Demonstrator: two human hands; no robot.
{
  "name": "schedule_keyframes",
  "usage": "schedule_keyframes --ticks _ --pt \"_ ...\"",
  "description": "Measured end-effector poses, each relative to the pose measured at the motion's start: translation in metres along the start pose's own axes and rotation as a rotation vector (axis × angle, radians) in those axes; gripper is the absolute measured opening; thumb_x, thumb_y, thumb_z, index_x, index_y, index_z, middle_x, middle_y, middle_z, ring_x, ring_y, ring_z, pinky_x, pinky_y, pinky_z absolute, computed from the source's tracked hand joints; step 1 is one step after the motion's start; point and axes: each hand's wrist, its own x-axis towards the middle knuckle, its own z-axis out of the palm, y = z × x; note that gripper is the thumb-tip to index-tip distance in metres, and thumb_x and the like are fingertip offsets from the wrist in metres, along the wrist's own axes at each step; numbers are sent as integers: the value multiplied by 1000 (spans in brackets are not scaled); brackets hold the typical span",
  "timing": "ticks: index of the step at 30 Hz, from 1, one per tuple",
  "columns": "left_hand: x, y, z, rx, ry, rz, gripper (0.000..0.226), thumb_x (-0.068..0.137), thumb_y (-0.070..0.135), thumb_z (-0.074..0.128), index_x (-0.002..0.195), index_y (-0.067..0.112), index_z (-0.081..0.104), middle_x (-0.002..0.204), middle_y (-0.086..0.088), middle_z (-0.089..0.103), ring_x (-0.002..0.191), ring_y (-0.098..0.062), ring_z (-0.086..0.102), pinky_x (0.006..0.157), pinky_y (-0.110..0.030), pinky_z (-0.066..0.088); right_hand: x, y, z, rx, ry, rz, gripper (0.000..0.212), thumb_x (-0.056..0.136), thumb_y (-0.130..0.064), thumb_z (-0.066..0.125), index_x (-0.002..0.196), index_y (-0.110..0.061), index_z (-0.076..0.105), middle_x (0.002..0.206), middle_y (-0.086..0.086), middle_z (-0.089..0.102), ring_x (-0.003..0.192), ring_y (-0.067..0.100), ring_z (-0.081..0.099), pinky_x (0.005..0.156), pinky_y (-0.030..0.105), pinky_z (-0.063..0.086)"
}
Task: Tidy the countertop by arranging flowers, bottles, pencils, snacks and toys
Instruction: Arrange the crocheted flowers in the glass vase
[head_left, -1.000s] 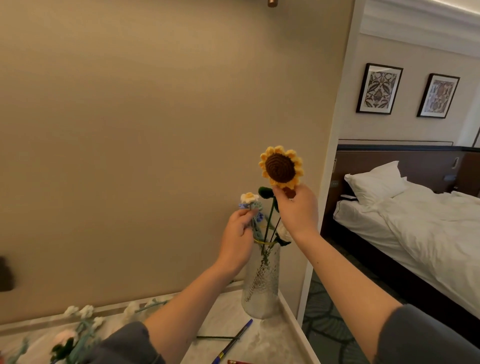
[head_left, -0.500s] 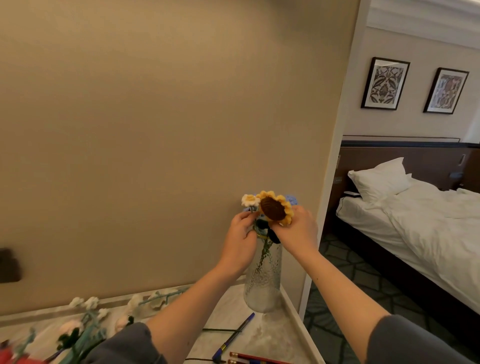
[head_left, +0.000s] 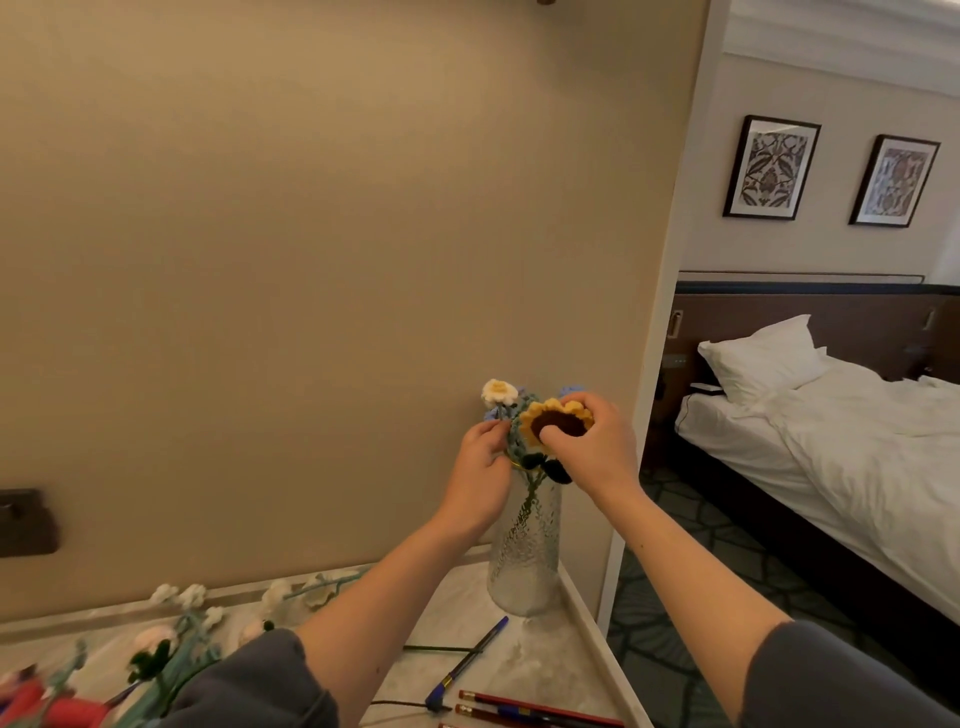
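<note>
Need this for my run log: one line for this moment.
phase: arranging flowers | right hand: grips crochet sunflower over glass vase | left hand: pinches flower stems at vase mouth | pencils: loose on countertop

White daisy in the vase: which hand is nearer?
Left. The left hand sits just below the white daisy, fingers round the stems under it. The right hand is farther off to the daisy's right, gripping the sunflower head.
</note>
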Motion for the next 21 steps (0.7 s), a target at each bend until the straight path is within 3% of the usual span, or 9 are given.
schedule_keyframes --ticks 7,13,16,21 --pt "-1 3 -1 6 -24 25 50 92 -6 35 140 7 45 139 -1 38 134 -19 38 115 -36 29 16 -7 2 -29 -210 105 34 49 -53 59 79 -38 58 84 -13 63 92 22 60 83 49 53" --pt "-1 -8 -6 -61 -5 -18 59 89 -6 36 143 18 41 142 1 47 130 -13 44 108 -32 37 12 -12 2 -16 -212 43 26 56 -46 63 82 -44 55 87 -19 61 93 20 59 88 51 49" --pt "-5 -9 -7 -103 13 -13 57 89 -9 35 138 18 45 137 2 51 128 -14 45 108 -33 38 5 -11 2 20 -184 15 35 56 -46 62 90 -49 55 94 -21 59 97 20 57 90 50 49" --pt "-16 -11 -7 -137 19 -1 53 88 -12 35 131 17 48 127 5 52 124 -15 48 108 -35 39 -5 -14 1 88 -109 -65 58 60 -41 66 116 -38 52 106 -19 53 106 14 52 97 46 46"
